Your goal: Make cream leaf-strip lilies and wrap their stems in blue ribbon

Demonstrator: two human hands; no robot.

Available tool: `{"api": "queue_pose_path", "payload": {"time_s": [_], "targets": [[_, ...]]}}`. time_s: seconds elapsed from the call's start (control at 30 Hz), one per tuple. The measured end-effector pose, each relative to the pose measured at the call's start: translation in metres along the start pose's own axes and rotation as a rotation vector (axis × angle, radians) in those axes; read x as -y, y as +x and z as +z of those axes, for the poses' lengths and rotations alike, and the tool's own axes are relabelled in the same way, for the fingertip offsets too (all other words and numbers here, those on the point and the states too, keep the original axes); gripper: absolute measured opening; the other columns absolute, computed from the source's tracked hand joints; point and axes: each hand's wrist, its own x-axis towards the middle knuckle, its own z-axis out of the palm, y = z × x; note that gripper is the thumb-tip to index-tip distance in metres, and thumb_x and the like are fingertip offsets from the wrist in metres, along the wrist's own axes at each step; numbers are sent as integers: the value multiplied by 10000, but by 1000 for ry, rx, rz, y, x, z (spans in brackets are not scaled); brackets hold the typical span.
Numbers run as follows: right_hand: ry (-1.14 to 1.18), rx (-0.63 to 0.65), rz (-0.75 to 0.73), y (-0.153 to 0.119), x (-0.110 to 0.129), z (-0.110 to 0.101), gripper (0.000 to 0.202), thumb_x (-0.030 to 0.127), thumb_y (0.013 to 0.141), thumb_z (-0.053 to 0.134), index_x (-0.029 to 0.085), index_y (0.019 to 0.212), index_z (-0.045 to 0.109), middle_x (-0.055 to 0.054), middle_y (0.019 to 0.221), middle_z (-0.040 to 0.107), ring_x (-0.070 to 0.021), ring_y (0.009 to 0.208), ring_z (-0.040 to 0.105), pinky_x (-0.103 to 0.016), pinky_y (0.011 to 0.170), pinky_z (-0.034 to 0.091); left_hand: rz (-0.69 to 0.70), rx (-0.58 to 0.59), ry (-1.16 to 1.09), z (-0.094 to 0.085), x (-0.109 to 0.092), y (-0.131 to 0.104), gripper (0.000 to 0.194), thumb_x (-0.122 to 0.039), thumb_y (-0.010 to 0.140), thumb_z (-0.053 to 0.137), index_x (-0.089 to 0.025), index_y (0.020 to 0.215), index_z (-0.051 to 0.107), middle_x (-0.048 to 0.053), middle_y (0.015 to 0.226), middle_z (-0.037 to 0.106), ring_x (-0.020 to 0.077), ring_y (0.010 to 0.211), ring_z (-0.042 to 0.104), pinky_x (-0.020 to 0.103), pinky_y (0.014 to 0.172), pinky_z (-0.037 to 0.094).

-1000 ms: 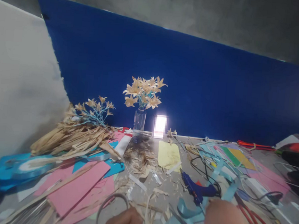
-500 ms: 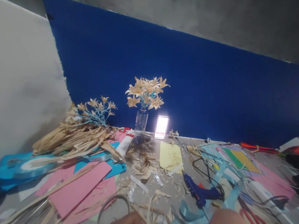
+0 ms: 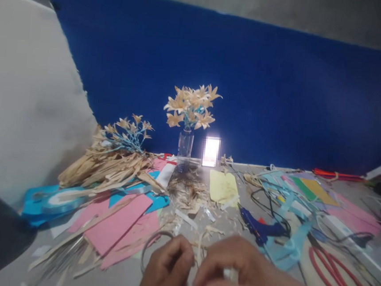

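Both bare hands are seen at the near centre of a cluttered grey tabletop (image 3: 189,229), held close together but with a narrow gap between them. On the left hand (image 3: 168,265), the fingers are curled in and the thumb is drawn against them; on the right hand (image 3: 239,272), the fingers are bent loosely towards the left hand. Whether anything is gripped by either cannot be told. A thin pale strip (image 3: 199,250) is seen just beyond the gap, and a grey loop (image 3: 144,254) is partly hidden beside the left hand. Fine fingertip work seems to be in hand, judged by the closeness of the fingers; a steady left hand and a light, precise right-hand pinch would be called for. To the right, a blue hot glue gun (image 3: 259,225) and red-handled scissors (image 3: 330,258) are left unheld. Pink paper sheets (image 3: 120,223) and dried husks (image 3: 101,168) are heaped to the left. At the far centre, cream star-shaped flowers (image 3: 192,105) are stood upright in a clear vase (image 3: 185,147).
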Motion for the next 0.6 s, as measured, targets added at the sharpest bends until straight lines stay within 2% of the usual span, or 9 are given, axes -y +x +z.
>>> {"api": "queue_pose_path", "payload": {"time_s": [0.07, 0.17, 0.23, 0.3, 0.4, 0.43, 0.57, 0.6], "targets": [[93, -131, 125, 8, 22, -10, 115, 180, 840, 663, 217, 855, 771, -1, 762, 753, -138, 695, 686, -217, 637, 527, -32, 80, -6, 1, -3, 1, 479, -627, 845, 589, -193, 646, 553, -24, 602, 466, 137, 599, 426, 232, 583, 372], [156, -121, 170, 13, 27, -16, 101, 173, 837, 649, 178, 826, 750, 1, 710, 729, -121, 657, 660, -208, 636, 504, -69, 197, 4, 6, -1, 3, 456, -604, 862, 578, -187, 680, 592, -18, 614, 499, 134, 586, 431, 231, 563, 366], [144, -83, 167, 15, 20, -16, 86, 166, 830, 652, 171, 820, 737, 9, 700, 711, -112, 646, 646, -200, 632, 487, -37, 242, 32, 9, 0, 5, 453, -602, 868, 567, -186, 690, 596, -2, 653, 542, 146, 622, 469, 240, 595, 392], [75, -90, 135, 16, 13, -16, 79, 161, 830, 652, 174, 807, 726, 16, 700, 702, -107, 646, 631, -193, 623, 464, -5, 235, 80, 9, -2, 9, 425, -571, 891, 545, -192, 703, 586, 7, 680, 571, 161, 663, 505, 253, 639, 415], [-99, -158, 88, 20, 2, -26, 103, 188, 855, 643, 177, 772, 703, 21, 681, 686, -108, 628, 604, -202, 602, 421, 14, 173, 213, 4, -10, 16, 338, -475, 942, 486, -207, 753, 568, 2, 698, 578, 170, 688, 528, 260, 661, 419], [-170, -192, 92, 22, -3, -31, 123, 196, 867, 633, 177, 762, 694, 20, 672, 680, -111, 621, 598, -211, 602, 410, 27, 183, 274, 2, -14, 19, 314, -448, 955, 460, -212, 777, 564, 0, 711, 581, 170, 689, 532, 261, 657, 416], [-393, -368, 184, 29, -35, -53, 177, 202, 901, 580, 178, 747, 664, 0, 680, 690, -137, 643, 604, -245, 636, 399, 116, 424, 619, -6, -26, 39, 268, -336, 964, 432, -220, 754, 552, 10, 746, 620, 179, 699, 544, 279, 653, 380], [-396, -404, 207, 31, -43, -56, 193, 205, 907, 569, 178, 736, 655, -2, 681, 692, -139, 644, 603, -247, 639, 399, 146, 430, 704, -7, -28, 46, 287, -329, 963, 425, -220, 719, 530, 10, 727, 609, 179, 677, 529, 282, 629, 361]]}}
